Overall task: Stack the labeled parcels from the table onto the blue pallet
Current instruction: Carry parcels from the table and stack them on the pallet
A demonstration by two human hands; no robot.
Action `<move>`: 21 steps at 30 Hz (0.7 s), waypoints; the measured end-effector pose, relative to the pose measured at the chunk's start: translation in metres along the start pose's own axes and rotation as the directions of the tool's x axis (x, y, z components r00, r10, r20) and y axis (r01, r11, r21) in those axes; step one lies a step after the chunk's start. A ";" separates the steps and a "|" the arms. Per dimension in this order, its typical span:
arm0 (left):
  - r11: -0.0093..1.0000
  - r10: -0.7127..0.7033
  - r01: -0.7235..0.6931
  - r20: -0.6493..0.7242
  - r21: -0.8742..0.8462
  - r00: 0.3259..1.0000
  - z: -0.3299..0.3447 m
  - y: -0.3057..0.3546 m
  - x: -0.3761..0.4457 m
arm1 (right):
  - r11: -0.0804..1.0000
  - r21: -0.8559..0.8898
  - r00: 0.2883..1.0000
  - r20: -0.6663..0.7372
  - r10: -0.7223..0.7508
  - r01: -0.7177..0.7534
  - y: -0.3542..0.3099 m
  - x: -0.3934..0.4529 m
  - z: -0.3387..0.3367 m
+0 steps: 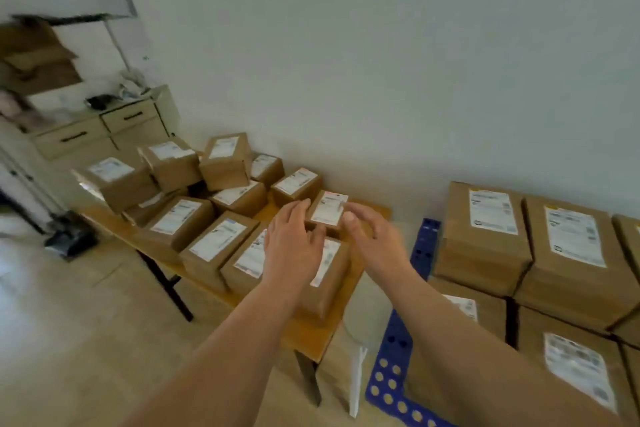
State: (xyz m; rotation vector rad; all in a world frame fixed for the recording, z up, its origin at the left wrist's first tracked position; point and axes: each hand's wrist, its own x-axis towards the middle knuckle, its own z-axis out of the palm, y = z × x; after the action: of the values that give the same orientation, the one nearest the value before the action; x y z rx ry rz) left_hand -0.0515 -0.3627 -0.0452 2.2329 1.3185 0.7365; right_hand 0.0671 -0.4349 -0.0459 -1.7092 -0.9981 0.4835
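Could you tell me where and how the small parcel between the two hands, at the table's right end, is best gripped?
Probably by its two bare cardboard side faces, coming from above. The small parcel lies label-up, so its sides are free, with the left hand and right hand open on either side of it. A two-hand side squeeze suits that pose.

Head view, looking down-forward over table [313, 333].
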 end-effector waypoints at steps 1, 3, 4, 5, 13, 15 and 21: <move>1.000 -0.028 0.028 -0.018 0.011 0.999 -0.018 -0.023 0.006 | 1.000 -0.008 1.000 0.024 -0.014 0.014 -0.011 0.006 0.027; 0.996 -0.086 0.088 -0.056 0.027 0.995 -0.053 -0.066 0.020 | 1.000 0.010 0.996 0.081 -0.027 0.026 -0.032 0.017 0.077; 0.993 -0.110 0.113 -0.071 0.036 0.991 -0.068 -0.085 0.027 | 0.999 0.027 0.994 0.101 -0.030 0.027 -0.041 0.022 0.097; 0.990 -0.134 0.138 -0.082 0.040 0.988 -0.082 -0.101 0.036 | 0.999 0.034 0.993 0.114 -0.035 0.031 -0.049 0.028 0.115; 0.958 -0.262 0.255 -0.043 -0.127 0.964 -0.109 -0.158 0.103 | 0.999 0.046 0.990 0.139 0.001 -0.007 -0.067 0.096 0.189; 0.947 -0.292 0.285 -0.027 -0.150 0.956 -0.106 -0.169 0.123 | 0.995 0.092 0.988 0.152 0.023 -0.037 -0.065 0.119 0.204; 0.898 -0.417 0.404 -0.048 -0.175 0.908 -0.116 -0.196 0.190 | 0.973 0.164 0.969 0.212 0.124 -0.160 -0.061 0.196 0.238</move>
State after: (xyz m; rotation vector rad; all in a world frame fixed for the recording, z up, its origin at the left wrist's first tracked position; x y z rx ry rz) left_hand -0.1771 -0.0939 -0.0347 1.7284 1.6384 0.7507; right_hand -0.0177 -0.1323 -0.0489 -1.5972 -0.9456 0.8299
